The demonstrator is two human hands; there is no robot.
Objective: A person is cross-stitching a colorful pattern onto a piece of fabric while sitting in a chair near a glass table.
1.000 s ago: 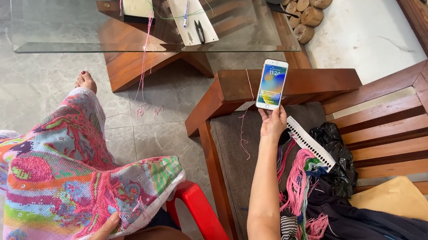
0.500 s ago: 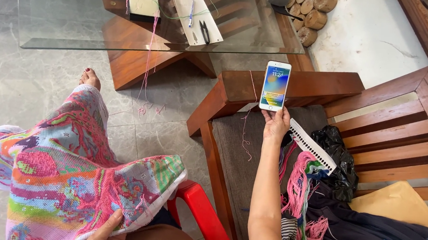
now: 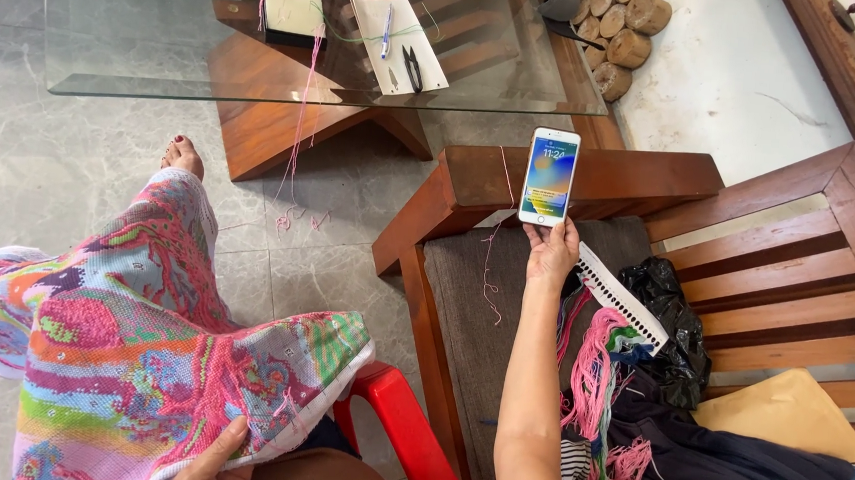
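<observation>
My right hand holds a white smartphone upright by its lower end, its screen lit, above the grey cushion of a wooden bench. My left hand grips the lower edge of a multicoloured cross-stitch fabric draped over my lap and leg. A pink thread lies on the cushion just left of the phone. Beside my right forearm lie pink thread bundles and a white thread organiser card.
A glass-topped table on a wooden base stands ahead, carrying a paper sheet with small scissors and a small notebook. Dark clothing, a black bag and a tan envelope lie on the bench. A red plastic stool is under me.
The phone and my right hand have stayed almost still above the bench. The view has shifted slightly; my left hand keeps its hold on the fabric.
</observation>
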